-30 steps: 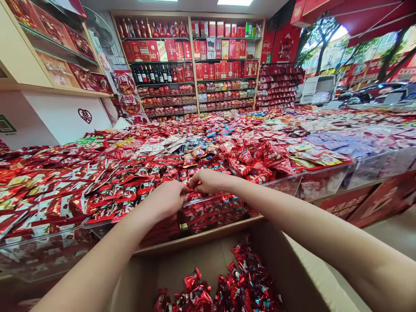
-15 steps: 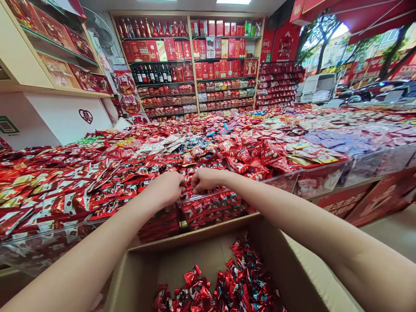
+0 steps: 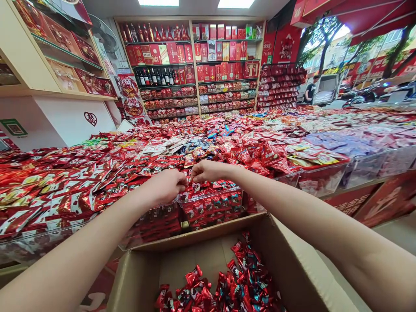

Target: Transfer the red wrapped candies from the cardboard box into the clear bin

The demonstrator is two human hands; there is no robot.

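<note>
My left hand (image 3: 171, 184) and my right hand (image 3: 208, 171) are close together above a clear bin (image 3: 210, 197) of small red wrapped candies (image 3: 198, 188). The fingers of both hands are curled inward, and whatever may be in them is hidden. Below my forearms an open cardboard box (image 3: 195, 242) holds a loose heap of red candies (image 3: 240, 277), some with blue on their wrappers. Through the bin's front wall, candies show stacked in rows (image 3: 211, 210).
Red snack packets (image 3: 74, 190) fill the bins on the left. Red pouches (image 3: 271, 151) and purple packets (image 3: 338, 143) lie to the right. Shelves with bottles and boxes (image 3: 224, 71) stand at the back. A person (image 3: 310, 90) is by a van (image 3: 326, 89) outside.
My right hand has risen slightly off the candies, uncovering more of the bin. My left hand has barely moved and stays curled. The view has shifted a little.
</note>
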